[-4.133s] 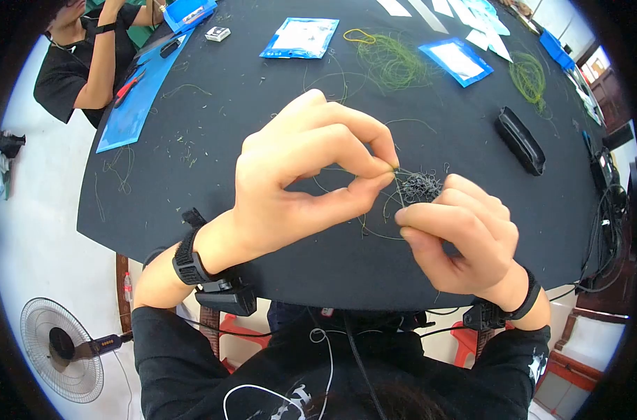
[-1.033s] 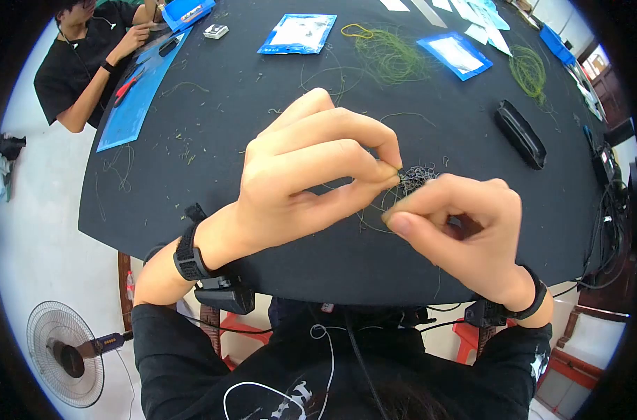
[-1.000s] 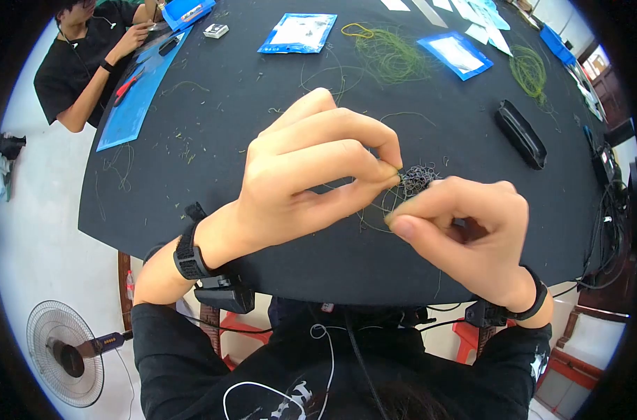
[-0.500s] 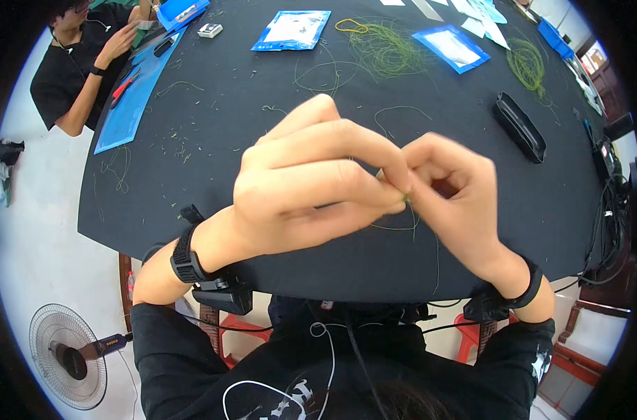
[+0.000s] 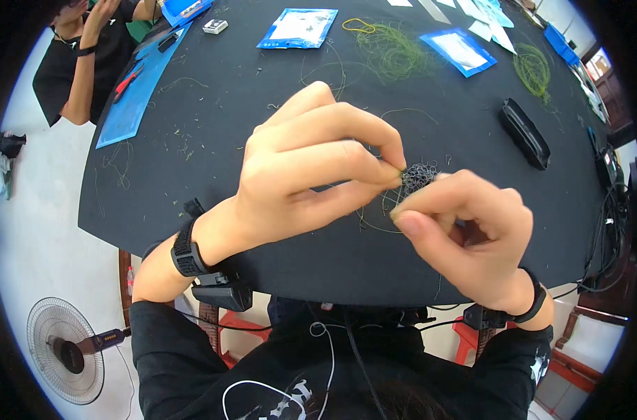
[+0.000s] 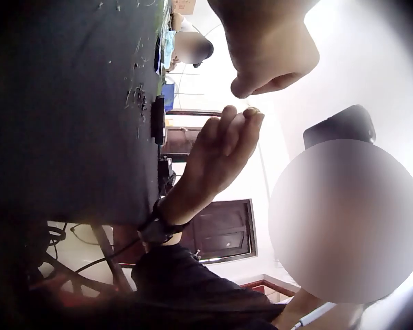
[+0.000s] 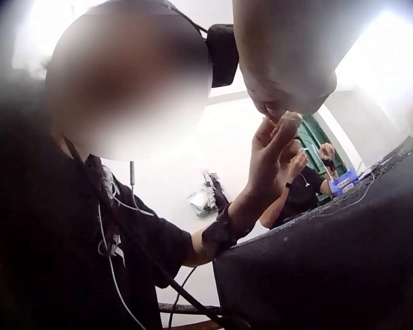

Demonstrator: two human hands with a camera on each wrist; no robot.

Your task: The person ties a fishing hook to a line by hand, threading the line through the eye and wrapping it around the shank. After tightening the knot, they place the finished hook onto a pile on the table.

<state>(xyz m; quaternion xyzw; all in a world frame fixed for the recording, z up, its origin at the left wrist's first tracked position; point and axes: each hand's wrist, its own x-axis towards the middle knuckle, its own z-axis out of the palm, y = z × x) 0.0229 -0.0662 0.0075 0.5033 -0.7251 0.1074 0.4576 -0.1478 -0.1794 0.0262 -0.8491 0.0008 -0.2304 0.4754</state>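
Note:
In the head view my left hand (image 5: 311, 161) pinches a thin green line (image 5: 398, 192) between thumb and fingertips. My right hand (image 5: 476, 231), just to its right and lower, has thumb and forefinger tips pressed together on the line, a small gap from the left fingertips. Behind the two hands lies a pile of small dark hooks (image 5: 420, 175) on the black table (image 5: 318, 269), partly covered by the right hand. Both wrist views show the hands held up close to each other; the line is too thin to make out there.
Farther back lie a blue-white packet (image 5: 299, 28), another packet (image 5: 459, 50), a tangle of green line (image 5: 395, 52) and a second coil (image 5: 532, 70). A black case (image 5: 525, 133) is at the right. Another person (image 5: 80, 70) sits at the far left by a blue mat (image 5: 133, 105).
Half a second ago my hands touched; the right hand has since moved right and down, away from the left fingertips, uncovering the hook pile. The other person's hand has risen.

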